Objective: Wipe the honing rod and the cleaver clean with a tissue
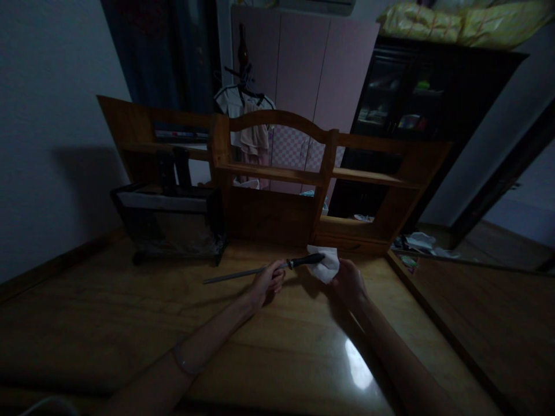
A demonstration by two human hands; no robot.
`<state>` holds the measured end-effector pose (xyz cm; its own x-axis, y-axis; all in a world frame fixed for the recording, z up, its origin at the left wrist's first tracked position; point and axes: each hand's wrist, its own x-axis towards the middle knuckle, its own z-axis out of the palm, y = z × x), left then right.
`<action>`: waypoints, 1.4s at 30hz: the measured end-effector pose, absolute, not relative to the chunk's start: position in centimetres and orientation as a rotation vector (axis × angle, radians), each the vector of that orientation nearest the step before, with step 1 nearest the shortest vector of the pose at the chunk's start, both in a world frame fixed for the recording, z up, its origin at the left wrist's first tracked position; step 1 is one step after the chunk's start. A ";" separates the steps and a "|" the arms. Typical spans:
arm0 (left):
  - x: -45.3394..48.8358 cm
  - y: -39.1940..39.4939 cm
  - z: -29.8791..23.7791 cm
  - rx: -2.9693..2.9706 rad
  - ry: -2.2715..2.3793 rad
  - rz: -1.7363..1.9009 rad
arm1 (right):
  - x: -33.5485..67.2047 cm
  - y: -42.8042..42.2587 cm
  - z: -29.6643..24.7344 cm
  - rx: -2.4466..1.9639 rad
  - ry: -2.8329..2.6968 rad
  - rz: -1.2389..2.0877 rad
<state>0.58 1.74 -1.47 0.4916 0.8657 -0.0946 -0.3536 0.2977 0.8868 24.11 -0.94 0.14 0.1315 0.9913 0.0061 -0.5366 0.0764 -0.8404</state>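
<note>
A honing steel (236, 274) with a thin grey rod and a black handle is held slantwise above the wooden tabletop. My left hand (267, 281) is closed around the rod close to the handle, and the rod's tip points left. In my right hand (349, 281) is a white tissue (324, 267), pinched by its right side. The tissue lies behind and around the end of the black handle. Whether my right fingers also touch the handle cannot be made out. A clear band circles my left wrist.
A black-framed stand (169, 225) with two dark upright handles stands at the table's left rear. A wooden shelf unit (273, 173) runs along the back edge. Light glares off the tabletop (277, 352). Beyond are a pink wardrobe (303, 63), hanging clothes and a dark cabinet (451, 92).
</note>
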 end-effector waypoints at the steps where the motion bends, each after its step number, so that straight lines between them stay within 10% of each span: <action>1: 0.6 1.7 -1.5 0.937 0.644 0.891 | 24.3 -1.0 0.1 -0.804 -0.716 1.335; 42: 0.0 2.1 -1.7 0.906 0.681 0.771 | 24.7 -3.1 3.2 -1.437 -1.307 0.781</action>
<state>-0.02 2.12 -1.66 0.5488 0.8142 -0.1893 -0.2877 0.3966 0.8717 24.70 -3.14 3.21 0.2070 0.9657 0.1566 0.3193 0.0846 -0.9439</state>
